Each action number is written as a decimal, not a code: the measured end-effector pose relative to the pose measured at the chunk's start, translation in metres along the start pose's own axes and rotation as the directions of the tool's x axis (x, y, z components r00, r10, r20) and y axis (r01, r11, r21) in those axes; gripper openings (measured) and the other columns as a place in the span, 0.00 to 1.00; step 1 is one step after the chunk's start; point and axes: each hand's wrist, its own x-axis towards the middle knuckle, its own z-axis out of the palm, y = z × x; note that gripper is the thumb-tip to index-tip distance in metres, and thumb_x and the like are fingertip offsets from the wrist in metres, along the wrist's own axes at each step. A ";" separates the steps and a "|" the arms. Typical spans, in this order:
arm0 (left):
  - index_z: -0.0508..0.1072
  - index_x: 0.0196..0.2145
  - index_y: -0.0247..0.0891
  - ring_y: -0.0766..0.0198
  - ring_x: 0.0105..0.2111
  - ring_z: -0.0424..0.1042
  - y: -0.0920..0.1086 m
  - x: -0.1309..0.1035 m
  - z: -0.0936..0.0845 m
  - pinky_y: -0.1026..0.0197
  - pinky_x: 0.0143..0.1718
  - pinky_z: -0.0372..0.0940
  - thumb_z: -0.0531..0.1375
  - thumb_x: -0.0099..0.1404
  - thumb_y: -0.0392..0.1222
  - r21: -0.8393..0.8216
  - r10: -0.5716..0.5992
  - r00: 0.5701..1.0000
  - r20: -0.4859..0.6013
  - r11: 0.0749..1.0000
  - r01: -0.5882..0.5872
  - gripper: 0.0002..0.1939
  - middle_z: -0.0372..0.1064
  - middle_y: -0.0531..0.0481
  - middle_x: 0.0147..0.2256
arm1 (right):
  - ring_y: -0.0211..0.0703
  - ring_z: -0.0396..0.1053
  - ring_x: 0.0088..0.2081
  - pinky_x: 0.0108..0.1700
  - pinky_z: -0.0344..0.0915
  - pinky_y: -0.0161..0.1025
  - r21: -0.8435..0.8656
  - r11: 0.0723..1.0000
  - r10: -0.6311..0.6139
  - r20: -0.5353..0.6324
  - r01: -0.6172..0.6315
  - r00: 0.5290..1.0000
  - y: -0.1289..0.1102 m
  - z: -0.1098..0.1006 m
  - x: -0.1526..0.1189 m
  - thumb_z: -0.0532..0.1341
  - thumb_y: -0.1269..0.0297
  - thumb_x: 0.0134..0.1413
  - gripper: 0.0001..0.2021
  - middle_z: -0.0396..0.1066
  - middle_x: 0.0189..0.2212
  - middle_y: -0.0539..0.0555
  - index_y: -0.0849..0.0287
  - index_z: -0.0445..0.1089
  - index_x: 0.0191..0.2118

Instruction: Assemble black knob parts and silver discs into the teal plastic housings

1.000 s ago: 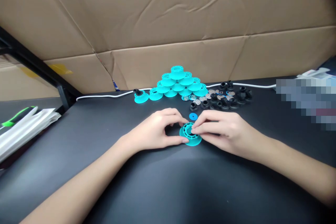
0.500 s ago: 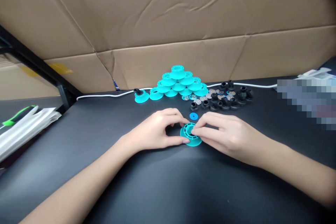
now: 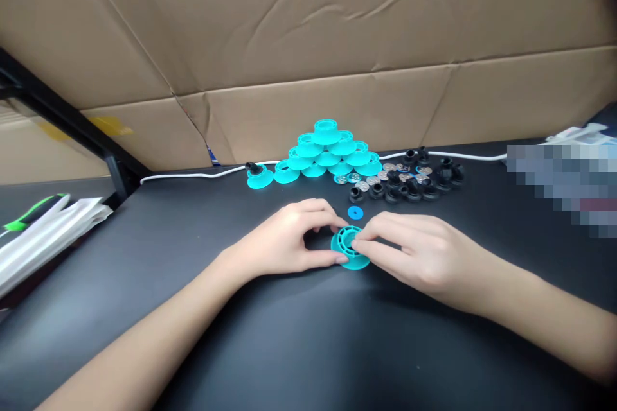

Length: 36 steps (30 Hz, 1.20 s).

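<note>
A turquoise flared plastic ring (image 3: 357, 262) rests on the black tabletop between my hands, its narrow slotted end facing up. My left hand (image 3: 299, 237) grips its left side, thumb at the front and fingers behind. From the right, my right hand (image 3: 417, 247) has its fingertips pinched together at the ring's central opening. Whatever those fingertips may hold is hidden. Just behind the ring lies a flat blue disc (image 3: 355, 212) with a small central hole.
Turquoise rings (image 3: 328, 157) stand stacked as a pyramid by the cardboard wall (image 3: 308, 109). Another ring (image 3: 260, 178) carries a black piece. Black fittings (image 3: 412, 189) and silvery discs (image 3: 372, 181) lie behind my right hand. A white cable (image 3: 197, 175) runs along the back.
My right hand has shifted very slightly at the ring's opening, its fingers still pinched. The left hand and the ring have stayed practically in place.
</note>
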 end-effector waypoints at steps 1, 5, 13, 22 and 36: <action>0.80 0.54 0.38 0.58 0.43 0.77 0.000 0.000 0.000 0.56 0.48 0.73 0.71 0.68 0.48 0.000 0.000 1.000 0.002 1.000 0.000 0.20 0.77 0.42 0.46 | 0.44 0.76 0.32 0.37 0.73 0.39 -0.006 1.000 0.000 -0.003 0.000 1.000 0.000 0.000 0.000 0.54 0.76 0.74 0.16 0.80 0.33 0.59 0.64 0.79 0.39; 0.80 0.54 0.37 0.58 0.43 0.77 -0.001 -0.001 0.000 0.56 0.48 0.73 0.71 0.68 0.48 -0.001 -0.002 1.000 0.008 1.000 0.002 0.20 0.77 0.42 0.46 | 0.45 0.77 0.33 0.37 0.75 0.40 0.002 1.000 0.002 -0.002 -0.002 1.000 0.000 0.001 -0.002 0.53 0.75 0.75 0.17 0.81 0.35 0.59 0.62 0.79 0.40; 0.80 0.54 0.37 0.58 0.43 0.76 -0.001 -0.001 0.000 0.56 0.48 0.73 0.70 0.68 0.48 -0.002 -0.005 1.000 0.012 1.000 0.005 0.20 0.77 0.43 0.46 | 0.48 0.79 0.35 0.36 0.75 0.42 0.015 1.000 -0.008 0.031 0.007 0.999 -0.003 -0.001 -0.001 0.53 0.76 0.74 0.17 0.81 0.36 0.61 0.64 0.79 0.41; 0.79 0.53 0.38 0.57 0.43 0.77 -0.002 -0.001 0.001 0.55 0.48 0.74 0.71 0.67 0.47 -0.005 -0.013 1.000 -0.005 1.000 0.013 0.20 0.77 0.42 0.46 | 0.49 0.73 0.36 0.39 0.73 0.45 0.039 0.999 -0.036 0.094 0.033 0.995 -0.001 -0.003 -0.001 0.54 0.77 0.73 0.15 0.78 0.34 0.58 0.64 0.79 0.44; 0.80 0.49 0.38 0.60 0.40 0.74 -0.001 0.000 0.000 0.59 0.43 0.71 0.71 0.68 0.48 0.007 -0.051 0.998 0.022 0.999 0.051 0.16 0.76 0.45 0.44 | 0.46 0.76 0.49 0.52 0.77 0.44 0.562 0.783 0.228 0.137 -0.265 0.964 0.016 0.015 -0.010 0.65 0.67 0.69 0.06 0.75 0.50 0.58 0.55 0.79 0.47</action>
